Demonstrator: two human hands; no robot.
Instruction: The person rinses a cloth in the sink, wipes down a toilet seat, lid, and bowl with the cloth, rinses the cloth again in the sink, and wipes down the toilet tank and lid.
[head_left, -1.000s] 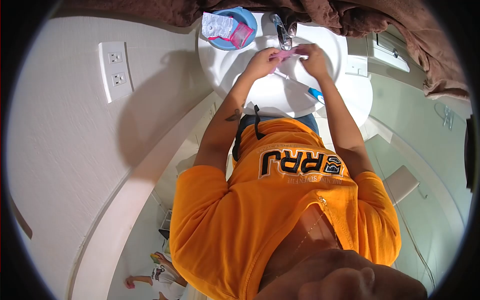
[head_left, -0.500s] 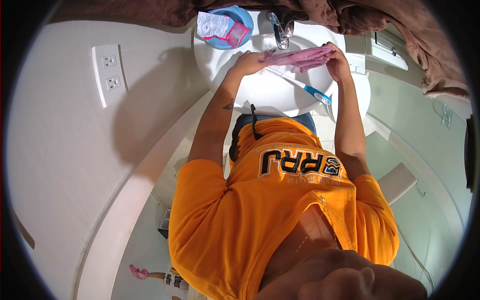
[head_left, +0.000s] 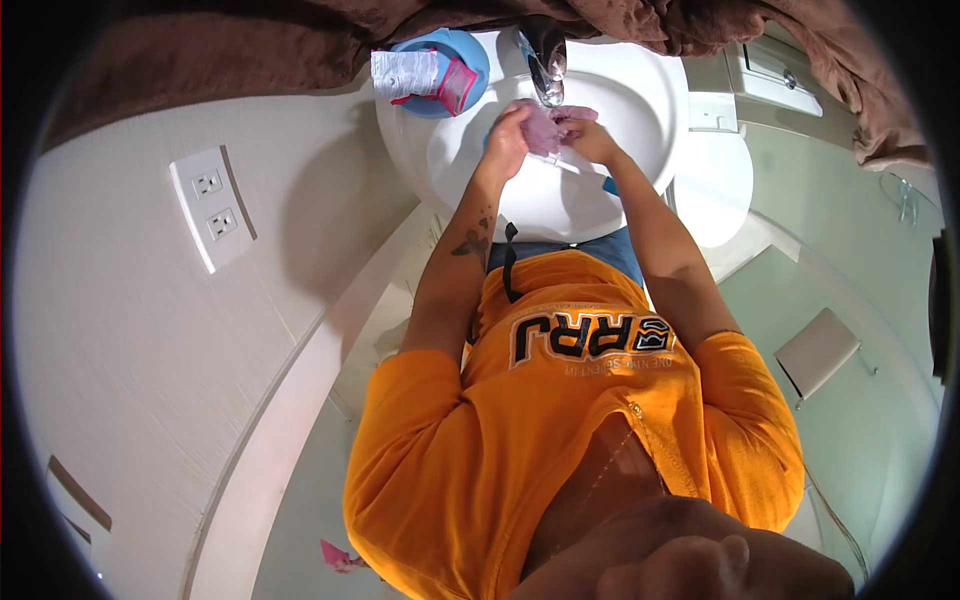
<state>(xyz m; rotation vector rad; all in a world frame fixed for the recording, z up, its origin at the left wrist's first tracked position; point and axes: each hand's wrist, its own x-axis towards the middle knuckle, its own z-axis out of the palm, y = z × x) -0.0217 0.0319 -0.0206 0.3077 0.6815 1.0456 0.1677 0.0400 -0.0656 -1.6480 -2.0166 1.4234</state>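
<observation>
A mauve washcloth (head_left: 542, 133) is bunched between my two hands, under the faucet and over the sink basin. My left hand (head_left: 507, 143) has its fingers closed round one side of the cloth. Close by on the right, my right hand (head_left: 592, 142) grips the other part, its fingertips partly hidden by the folds. A brush with a blue-ended handle (head_left: 611, 186) lies in the basin, mostly covered by my right wrist and hand. The chrome faucet (head_left: 545, 68) stands just beyond the cloth.
A blue bowl (head_left: 474, 50) on the sink's left rim holds a white-and-pink packet (head_left: 405, 73). The white sink (head_left: 400, 140) fronts my body. A white toilet (head_left: 715, 195) stands to the right, a wall outlet (head_left: 213, 208) to the left. Brown fabric (head_left: 640, 25) hangs along the top.
My hands have come together, and the cloth, stretched between them before, is now bunched up. My right hand has moved left, now covering much of the brush.
</observation>
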